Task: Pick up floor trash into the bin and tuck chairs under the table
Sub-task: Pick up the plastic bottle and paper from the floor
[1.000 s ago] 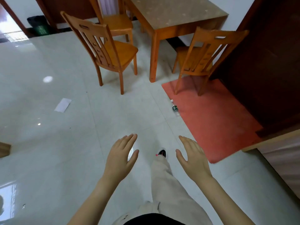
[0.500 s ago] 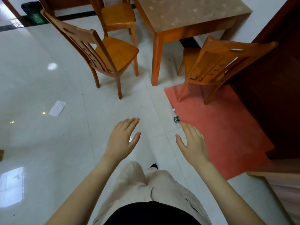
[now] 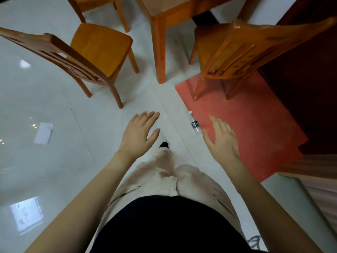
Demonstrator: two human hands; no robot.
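A small clear bottle with a white cap and a green label lies on its side on the floor, along the edge of the red mat. It sits between the two hands, much nearer the right one, just beyond that hand's thumb and not touched by it. A white sheet of paper lies flat on the tiles well off to the left of the left hand.

The left hand hangs palm down over the floor, fingers spread loosely and straight, holding nothing. The right hand is likewise flat and splayed, empty, its fingers pointing forward over the mat's near edge. Below them are beige trousers and the toe of a dark shoe just under the left hand.

Beyond the hands stands the counter, one wooden leg coming down to the floor ahead of the gap between them. A chair stands ahead of the left hand, pulled out and turned at an angle, its back toward the camera. Another chair stands ahead of the right hand with its rear legs on the mat, also clear of the counter. A third chair shows partly at the top edge, farther ahead on the left.
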